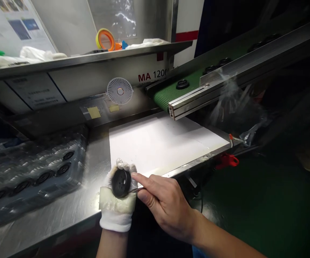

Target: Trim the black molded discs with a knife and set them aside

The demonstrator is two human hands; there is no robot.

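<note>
My left hand (pixel 132 168), in a white glove with a pale yellowish band round the palm and wrist, holds a black round wheel-like part (pixel 121 183). The part's face, with a central hole and smaller holes, is turned up towards me. My right hand (pixel 165 200) is bare and sits just right of the part. Its index finger reaches to the part's edge, and the thumb lies below. Between those fingers a thin sliver of something shows, too small to name. Under both hands are the metal bench's front edge and a white sheet (pixel 157 143).
At left, a clear plastic tray (pixel 76 175) holds several black round parts. A green conveyor belt (pixel 168 93) with a metal side rail (pixel 206 102) slopes up to the right, carrying more parts. Behind stand a small white fan (pixel 119 91) and a shelf (pixel 77 60) with tape rolls (pixel 99 38) and gloves.
</note>
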